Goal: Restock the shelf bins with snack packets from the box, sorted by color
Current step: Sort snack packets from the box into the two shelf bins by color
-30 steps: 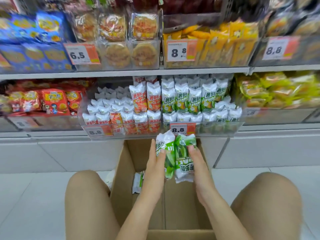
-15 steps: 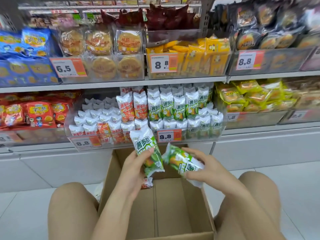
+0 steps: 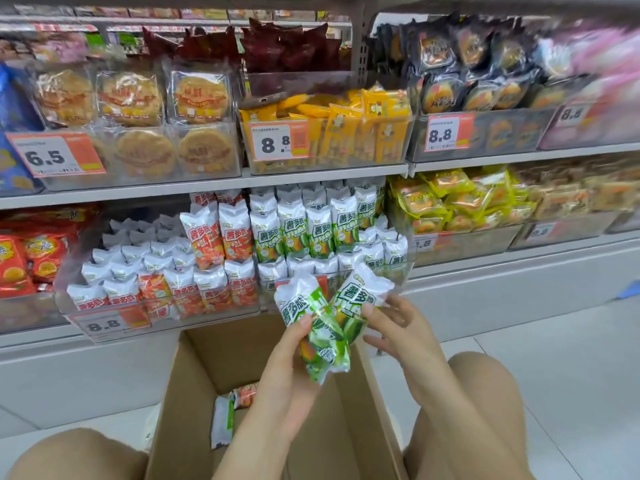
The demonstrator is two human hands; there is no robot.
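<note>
Green snack packets, two crossed, are pinched together by the left hand and steadied by the right hand; one could be dropped into the box.

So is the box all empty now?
Not empty. The open box has a green packet and an orange packet at its bottom.
</note>
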